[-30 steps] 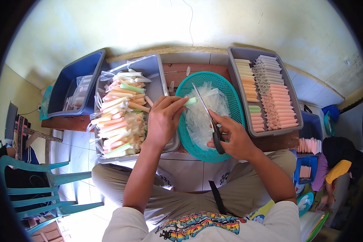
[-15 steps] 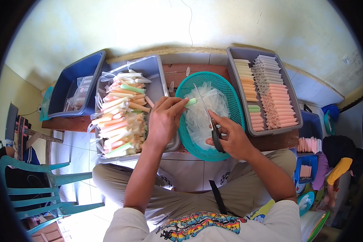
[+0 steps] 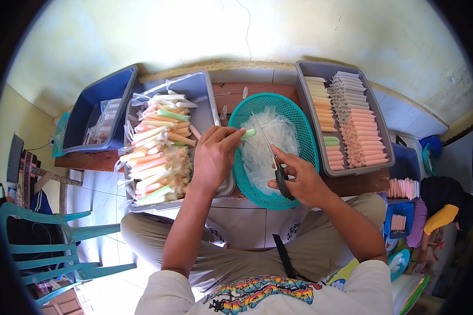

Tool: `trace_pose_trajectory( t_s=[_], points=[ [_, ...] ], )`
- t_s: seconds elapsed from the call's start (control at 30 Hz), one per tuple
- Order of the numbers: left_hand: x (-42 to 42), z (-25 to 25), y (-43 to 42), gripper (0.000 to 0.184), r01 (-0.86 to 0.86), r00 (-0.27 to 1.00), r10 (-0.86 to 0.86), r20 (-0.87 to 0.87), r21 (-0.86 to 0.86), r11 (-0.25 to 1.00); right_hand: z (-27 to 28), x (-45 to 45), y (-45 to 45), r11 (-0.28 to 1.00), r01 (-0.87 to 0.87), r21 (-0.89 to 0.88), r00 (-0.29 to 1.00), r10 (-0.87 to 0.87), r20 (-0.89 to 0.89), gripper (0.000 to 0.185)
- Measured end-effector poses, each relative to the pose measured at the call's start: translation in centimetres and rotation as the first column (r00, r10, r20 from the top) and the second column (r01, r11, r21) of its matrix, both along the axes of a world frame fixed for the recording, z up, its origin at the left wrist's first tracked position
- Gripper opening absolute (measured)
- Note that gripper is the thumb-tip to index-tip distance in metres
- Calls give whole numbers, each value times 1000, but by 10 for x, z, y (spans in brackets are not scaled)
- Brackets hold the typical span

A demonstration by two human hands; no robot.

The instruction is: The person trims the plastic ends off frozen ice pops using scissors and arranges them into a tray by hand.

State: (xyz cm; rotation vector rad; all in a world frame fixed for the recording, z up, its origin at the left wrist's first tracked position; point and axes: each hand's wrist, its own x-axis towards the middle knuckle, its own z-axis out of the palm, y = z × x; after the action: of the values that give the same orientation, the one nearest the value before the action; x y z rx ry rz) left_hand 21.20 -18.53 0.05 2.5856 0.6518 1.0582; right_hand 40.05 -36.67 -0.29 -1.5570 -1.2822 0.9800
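My left hand (image 3: 215,155) is closed on a green ice stick (image 3: 248,134), a filled plastic tube whose end pokes out past the fingertips. In my right hand (image 3: 299,178) is a pair of scissors (image 3: 279,173) with black handles, the blades pointing up and away, beside the stick's end. Both hands are over a teal plastic basket (image 3: 307,136) holding a heap of clear plastic scraps (image 3: 270,152). To the left, a grey tray (image 3: 207,94) carries a loose pile of pastel filled tubes (image 3: 157,152). Whether the blades touch the stick I cannot tell.
A grey tray (image 3: 383,152) at right holds neat rows of coloured sticks. Far left stands a dark blue bin (image 3: 79,126) with packed sticks. A teal chair (image 3: 42,247) is at lower left. At right, another person (image 3: 441,210) bends near blue bins.
My hands, the scissors and the green stick stay almost still. The other person at the right has shifted an arm slightly.
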Motion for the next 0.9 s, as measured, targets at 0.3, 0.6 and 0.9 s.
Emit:
trace_pose_trajectory(
  t_s=[0.3,0.6,0.9],
  points=[
    [-1,0,0,33,-3,1000,4,-27,39,999,7,-4,-2,987,1,-161,975,-37,-218,92],
    [-1,2,-1,34,6,1000,-6,-1,-10,1000,-1,-2,3,995,57,-79,998,-57,8,93],
    [0,11,-8,35,43,996,-42,74,-19,999,-9,-4,14,998,66,-4,898,-57,436,90]
  ],
)
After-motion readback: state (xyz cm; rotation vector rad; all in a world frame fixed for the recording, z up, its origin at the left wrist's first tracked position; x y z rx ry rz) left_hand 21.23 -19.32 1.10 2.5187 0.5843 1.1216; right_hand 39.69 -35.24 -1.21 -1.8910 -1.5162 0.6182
